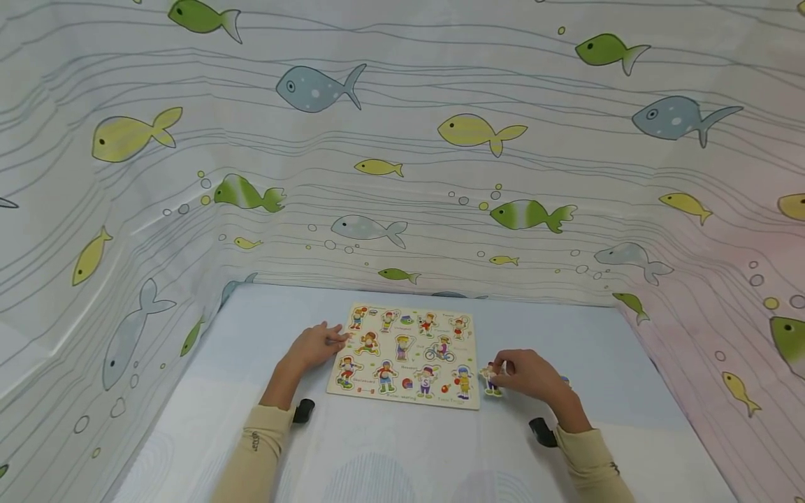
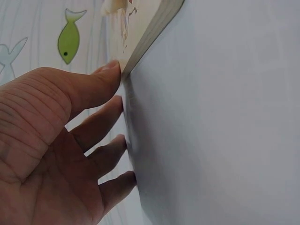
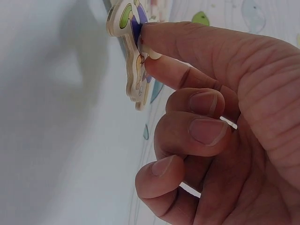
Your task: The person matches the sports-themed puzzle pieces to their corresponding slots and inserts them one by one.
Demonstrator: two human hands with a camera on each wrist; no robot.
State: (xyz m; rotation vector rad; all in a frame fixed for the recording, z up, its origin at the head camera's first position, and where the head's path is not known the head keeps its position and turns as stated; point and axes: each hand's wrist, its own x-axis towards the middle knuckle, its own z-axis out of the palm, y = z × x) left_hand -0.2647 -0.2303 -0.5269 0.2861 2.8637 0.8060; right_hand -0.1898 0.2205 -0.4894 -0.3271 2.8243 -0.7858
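Observation:
A wooden puzzle board (image 1: 393, 367) with figures of children doing sports lies flat in the head view. At its left edge is my left hand (image 1: 312, 347), its thumb touching the board's edge (image 2: 149, 42) in the left wrist view while the other fingertips rest on the table. My right hand (image 1: 527, 374) pinches a puzzle piece (image 1: 492, 381) between thumb and forefinger, just off the board's right side. In the right wrist view this flat child-shaped piece (image 3: 136, 61) shows its edge, and the remaining fingers are curled in. Its face is partly covered by the fingertips.
Another small piece (image 1: 565, 381) peeks out behind the right wrist, mostly hidden. Fish-patterned sheeting (image 1: 402, 195) rises at the back and both sides of the pale table (image 1: 390, 454). A black wrist camera (image 1: 304, 411) sits by the left cuff, another (image 1: 543, 432) by the right.

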